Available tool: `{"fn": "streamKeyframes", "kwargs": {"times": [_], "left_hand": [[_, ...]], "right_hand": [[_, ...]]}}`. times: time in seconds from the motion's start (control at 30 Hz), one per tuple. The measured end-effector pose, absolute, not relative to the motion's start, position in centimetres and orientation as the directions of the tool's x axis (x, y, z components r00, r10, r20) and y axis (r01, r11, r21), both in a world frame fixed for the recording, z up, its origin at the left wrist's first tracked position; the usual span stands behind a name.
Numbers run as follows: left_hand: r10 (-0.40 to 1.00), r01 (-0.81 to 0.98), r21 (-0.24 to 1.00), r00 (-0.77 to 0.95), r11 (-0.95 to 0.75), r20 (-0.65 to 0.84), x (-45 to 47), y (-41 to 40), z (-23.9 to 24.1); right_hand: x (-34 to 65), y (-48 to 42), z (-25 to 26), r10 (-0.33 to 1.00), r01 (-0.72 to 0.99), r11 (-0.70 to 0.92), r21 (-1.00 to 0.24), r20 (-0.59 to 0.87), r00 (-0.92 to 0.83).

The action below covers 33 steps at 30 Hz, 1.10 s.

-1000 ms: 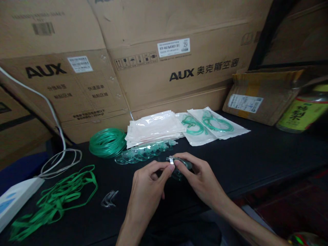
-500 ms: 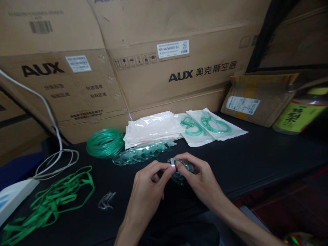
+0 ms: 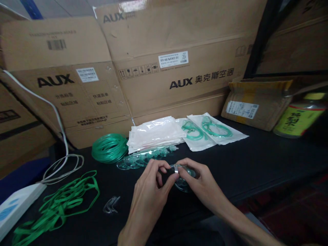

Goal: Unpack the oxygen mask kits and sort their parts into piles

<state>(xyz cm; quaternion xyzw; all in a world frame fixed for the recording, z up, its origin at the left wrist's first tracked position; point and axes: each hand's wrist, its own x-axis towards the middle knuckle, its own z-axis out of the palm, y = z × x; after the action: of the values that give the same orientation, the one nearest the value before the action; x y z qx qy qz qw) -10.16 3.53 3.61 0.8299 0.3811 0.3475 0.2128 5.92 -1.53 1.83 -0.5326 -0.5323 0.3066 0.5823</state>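
Left hand [image 3: 150, 188]: fingers loosely curled, index finger parted from thumb, thumb tip against a small metal strip [image 3: 176, 168]; whether it grips the strip, cannot tell. Right hand [image 3: 201, 176]: closed around a clear green-tinted mask [image 3: 182, 185], thumb beside the strip. Mask position: between the hands, above the black surface [image 3: 256, 160], the strip at its left edge.

Left of the hands: clear curved plastic pieces [image 3: 111, 205], small group; green straps [image 3: 57, 203], one tangled heap; white power strip [image 3: 20, 208].

Beyond the hands: clear green-tinted masks [image 3: 146, 158], one overlapping row; green tubing [image 3: 109, 148], one coil; white packets [image 3: 156, 131], stacked; two pouches [image 3: 232, 139] holding green tubing, right of the stack.

Rear: yellow-labelled bottle [image 3: 298, 118]; small carton [image 3: 258, 99]; large AUX cardboard box [image 3: 179, 99].
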Motion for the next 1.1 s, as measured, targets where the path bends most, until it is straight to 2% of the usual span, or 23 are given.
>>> {"fn": "streamKeyframes", "kwargs": {"times": [0.1,0.23,0.37,0.57,0.77,1.1], "left_hand": [[0.661,0.365,0.566,0.551,-0.739,0.509,-10.6,4.2,3.5],[0.566,0.282,0.544,0.676,-0.790,0.471,-11.3,4.6,3.7],[0.573,0.306,0.547,0.702,-0.779,0.423,-11.9,4.5,4.0],[0.584,0.286,0.587,0.700,-0.757,0.412,-12.3,4.6,4.0],[0.657,0.373,0.582,0.632,-0.723,0.411,-12.6,5.1,4.1],[0.629,0.355,0.540,0.596,-0.764,0.499,-12.4,4.9,3.8]], "right_hand": [[6.0,-1.5,1.9,0.931,0.206,0.264,-0.942,0.305,0.201],[6.2,-1.5,1.8,0.941,0.220,0.265,-0.939,0.301,0.152],[6.4,-1.5,1.7,0.952,0.265,0.242,-0.933,0.281,0.122],[6.9,-2.2,2.4,0.973,0.234,0.210,-0.949,0.225,0.042],[7.7,-2.4,1.9,0.979,0.073,0.183,-0.980,0.175,-0.101],[7.8,-1.9,1.1,0.978,0.062,0.207,-0.976,0.206,-0.025]]}}
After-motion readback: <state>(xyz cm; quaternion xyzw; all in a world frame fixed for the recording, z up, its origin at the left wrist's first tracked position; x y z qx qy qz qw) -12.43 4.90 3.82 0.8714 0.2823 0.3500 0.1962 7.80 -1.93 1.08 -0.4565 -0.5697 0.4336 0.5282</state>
